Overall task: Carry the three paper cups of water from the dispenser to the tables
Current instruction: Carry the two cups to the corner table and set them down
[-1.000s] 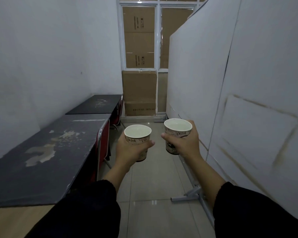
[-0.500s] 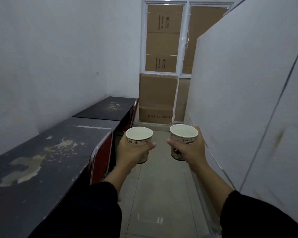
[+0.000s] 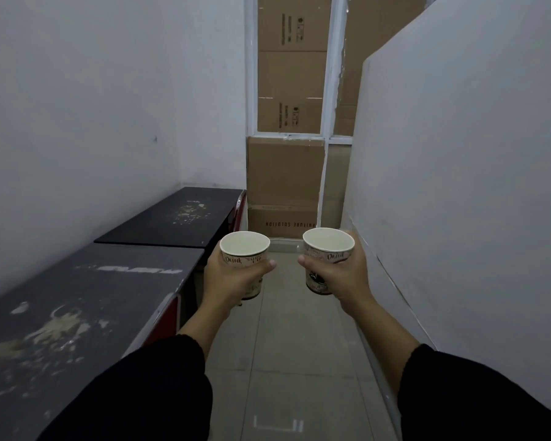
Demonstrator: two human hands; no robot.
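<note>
tables [image 3: 86, 300] with dark, scuffed tops are lined along the left wall, a nearer one and a farther one [image 3: 178, 218] set end to end, with red chair backs [image 3: 164, 316] tucked at their aisle edge. just right of them, over the tiled floor [image 3: 287, 361], one paper cup [image 3: 245, 259] is gripped in the left hand [image 3: 226, 281], fingers wrapped round its wall and the thumb pressed across the front. a small gap is left, then a second paper cup [image 3: 327, 259] is clasped the same way in the right hand [image 3: 341, 278], close beside the white partition [image 3: 458, 202] on the right. cardboard boxes [image 3: 283, 186] are stacked at the aisle's far end.

the carrying step is judged to be in hand: two cups are held out in front at about the same height, none is yet set on a table, and a third cup is not seen. a turn to the left and a level lowering onto a table top are called for next, with the squeeze kept light so the soft walls are not buckled.

both cups are held upright, long axis vertical, open mouths pointing up and tipped slightly toward the camera. whether water is inside cannot be told from the pale interiors.
</note>
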